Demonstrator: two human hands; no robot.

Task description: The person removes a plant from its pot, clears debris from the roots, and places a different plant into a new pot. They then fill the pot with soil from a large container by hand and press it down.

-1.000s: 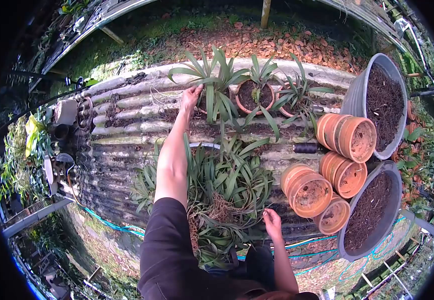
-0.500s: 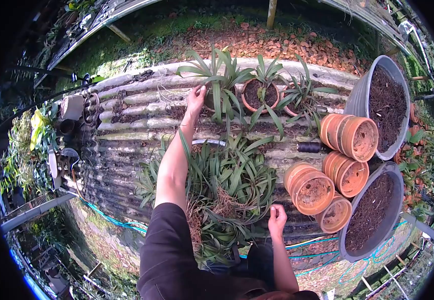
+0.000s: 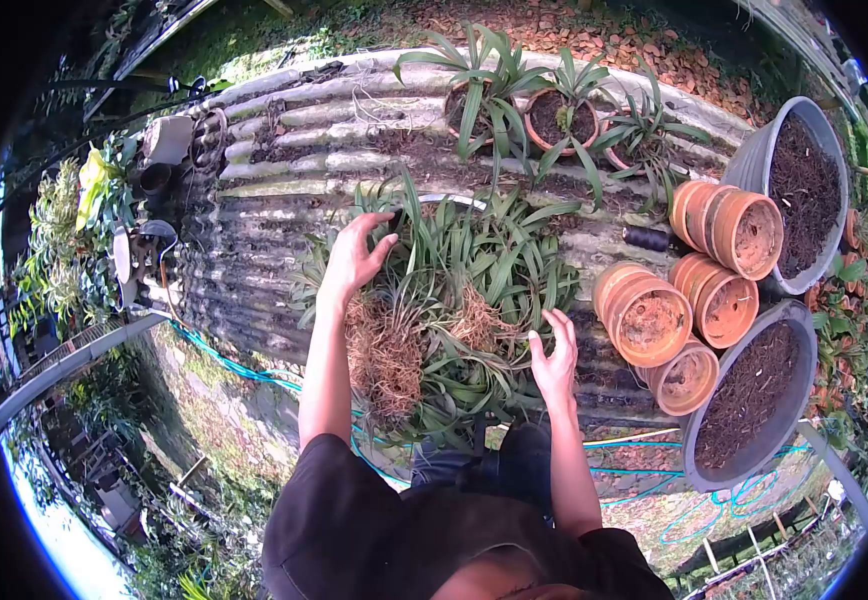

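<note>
Corrugated bench (image 3: 254, 190): left hand (image 3: 356, 255) & right hand (image 3: 554, 358) open over plant heap (image 3: 444, 320).

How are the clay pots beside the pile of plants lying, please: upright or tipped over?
Tipped over: the clay pots lie nested on their sides on the corrugated bench, mouths facing outward.

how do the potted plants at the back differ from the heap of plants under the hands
The potted plants stand upright in terracotta pots, roots hidden. The heap of plants lies loose on the corrugated bench, brown roots bare, between the open left hand and right hand. Both have long strap-like green leaves.
</note>
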